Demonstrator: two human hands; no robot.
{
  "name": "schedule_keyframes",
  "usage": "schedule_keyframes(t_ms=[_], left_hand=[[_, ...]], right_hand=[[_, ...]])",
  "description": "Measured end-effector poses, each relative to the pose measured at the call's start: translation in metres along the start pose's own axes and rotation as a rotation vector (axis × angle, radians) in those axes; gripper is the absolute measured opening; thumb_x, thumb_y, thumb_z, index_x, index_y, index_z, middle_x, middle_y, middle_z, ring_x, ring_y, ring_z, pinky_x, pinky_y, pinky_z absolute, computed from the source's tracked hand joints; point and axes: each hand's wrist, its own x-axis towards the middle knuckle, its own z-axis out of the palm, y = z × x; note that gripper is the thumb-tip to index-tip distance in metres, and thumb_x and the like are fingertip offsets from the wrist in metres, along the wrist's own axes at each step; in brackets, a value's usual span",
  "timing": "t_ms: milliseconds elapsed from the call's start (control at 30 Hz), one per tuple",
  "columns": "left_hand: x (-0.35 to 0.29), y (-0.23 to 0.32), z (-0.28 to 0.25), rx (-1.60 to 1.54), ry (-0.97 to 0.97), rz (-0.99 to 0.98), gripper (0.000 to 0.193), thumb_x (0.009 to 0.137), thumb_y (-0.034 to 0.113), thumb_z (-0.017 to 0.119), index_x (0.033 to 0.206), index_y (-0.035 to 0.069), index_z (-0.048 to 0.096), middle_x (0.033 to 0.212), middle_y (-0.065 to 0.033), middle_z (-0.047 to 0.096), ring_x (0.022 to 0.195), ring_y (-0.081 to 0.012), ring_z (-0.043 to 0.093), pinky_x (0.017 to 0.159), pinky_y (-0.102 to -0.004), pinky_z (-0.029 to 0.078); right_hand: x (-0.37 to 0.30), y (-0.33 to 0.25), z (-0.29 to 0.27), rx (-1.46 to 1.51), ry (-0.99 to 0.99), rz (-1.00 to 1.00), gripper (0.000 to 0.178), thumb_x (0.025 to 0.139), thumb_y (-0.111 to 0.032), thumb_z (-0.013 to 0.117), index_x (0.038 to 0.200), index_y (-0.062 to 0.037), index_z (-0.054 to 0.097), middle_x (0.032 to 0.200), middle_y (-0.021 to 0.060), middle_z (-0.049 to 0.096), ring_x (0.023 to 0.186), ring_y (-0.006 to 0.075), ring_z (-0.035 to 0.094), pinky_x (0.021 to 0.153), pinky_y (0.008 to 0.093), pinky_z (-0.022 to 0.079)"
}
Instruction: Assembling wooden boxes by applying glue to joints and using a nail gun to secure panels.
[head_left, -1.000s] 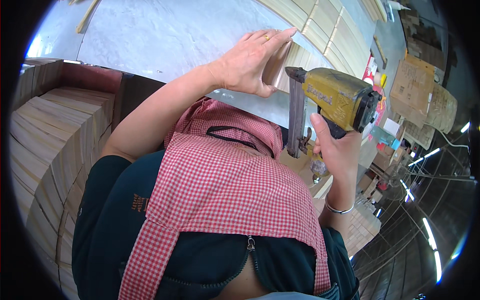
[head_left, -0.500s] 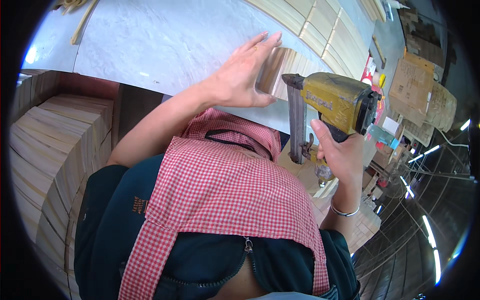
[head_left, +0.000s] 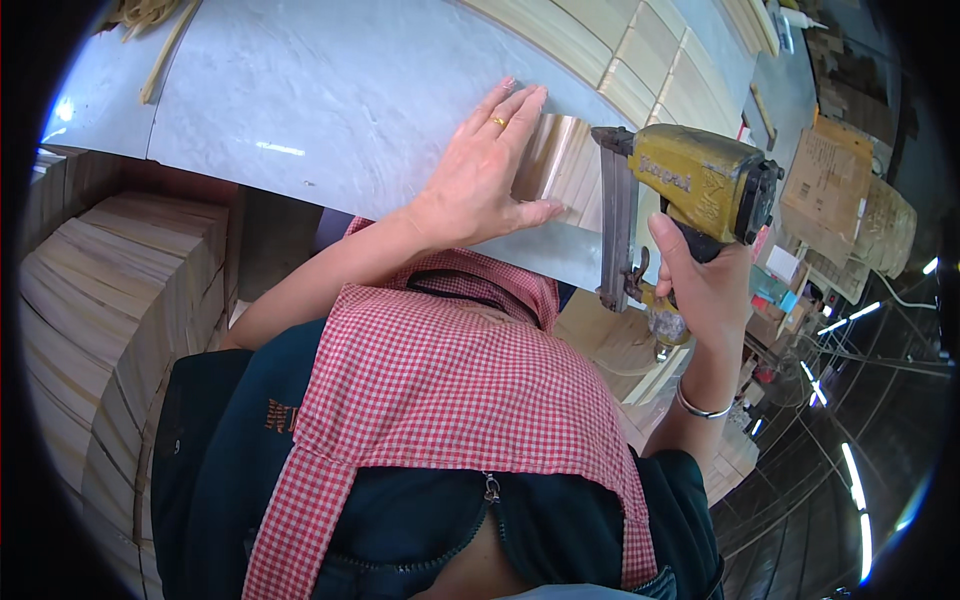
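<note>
My left hand rests at the left end of a pale, striped wooden piece lying on the bench. Its fingers are stretched toward the far edge, and its thumb lies along the near edge. My right hand is closed around the handle of a worn yellow and black pneumatic stapler. The stapler's dark nose is over the right part of the wooden piece; whether they touch is unclear. Part of the piece is hidden behind the tool.
The grey bench top spreads to the left. Flat wooden panels lie along its far side. Stacked wooden boards stand at the lower left, and thin strips lie at the far left. Cardboard stands at the right.
Both hands appear slightly lower, and the stapler has shifted right and down in the picture. My left fingers now lie closer together, and the thumb points further right.
</note>
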Motion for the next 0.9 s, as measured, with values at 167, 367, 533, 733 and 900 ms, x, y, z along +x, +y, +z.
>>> schedule_keyframes(t_ms=[167, 367, 533, 733, 900], left_hand=[[0.0, 0.0, -0.002, -0.003, -0.029, -0.008, 0.107, 0.072, 0.036, 0.085, 0.154, -0.005, 0.03, 0.153, -0.0242, 0.041, 0.15, -0.0434, 0.026, 0.123, -0.0491, 0.027], [-0.001, 0.0, -0.002, -0.019, -0.024, -0.015, 0.103, 0.073, 0.036, 0.084, 0.153, -0.003, 0.033, 0.154, -0.0226, 0.04, 0.151, -0.0423, 0.026, 0.124, -0.0502, 0.026], [0.001, 0.001, -0.005, -0.004, -0.008, -0.01, 0.096, 0.073, 0.037, 0.085, 0.149, 0.001, 0.04, 0.157, -0.0197, 0.038, 0.15, -0.0405, 0.028, 0.122, -0.0532, 0.028], [0.029, 0.041, -0.012, 0.153, -0.125, 0.195, 0.079, 0.07, 0.037, 0.087, 0.133, 0.004, 0.052, 0.153, -0.0199, 0.042, 0.144, -0.0386, 0.036, 0.12, -0.0513, 0.029], [0.063, 0.076, 0.033, 0.371, -0.375, 0.336, 0.068, 0.067, 0.035, 0.087, 0.121, 0.006, 0.058, 0.145, -0.0189, 0.048, 0.135, -0.0354, 0.043, 0.117, -0.0487, 0.031]], right_hand=[[-0.001, -0.001, 0.001, 0.019, -0.008, 0.028, 0.034, 0.086, -0.018, 0.08, 0.109, 0.004, 0.066, 0.072, 0.0041, 0.065, 0.045, 0.0088, 0.05, 0.041, 0.0209, 0.042], [0.0, -0.003, 0.0, -0.002, -0.011, 0.101, 0.032, 0.087, -0.017, 0.08, 0.107, 0.0042, 0.066, 0.07, 0.0038, 0.064, 0.044, 0.0087, 0.05, 0.04, 0.0209, 0.041], [0.004, 0.013, -0.012, 0.031, 0.034, 0.051, 0.029, 0.087, -0.016, 0.079, 0.104, 0.0038, 0.067, 0.069, 0.0037, 0.064, 0.044, 0.0089, 0.05, 0.04, 0.0215, 0.041], [0.006, 0.061, -0.053, 0.034, 0.207, 0.084, 0.026, 0.087, -0.016, 0.079, 0.101, 0.0031, 0.067, 0.067, 0.0032, 0.063, 0.044, 0.0093, 0.049, 0.04, 0.0222, 0.041], [0.007, 0.067, -0.068, -0.011, 0.19, 0.154, 0.025, 0.088, -0.016, 0.078, 0.101, 0.003, 0.067, 0.066, 0.0028, 0.062, 0.043, 0.0092, 0.049, 0.04, 0.0227, 0.041]])
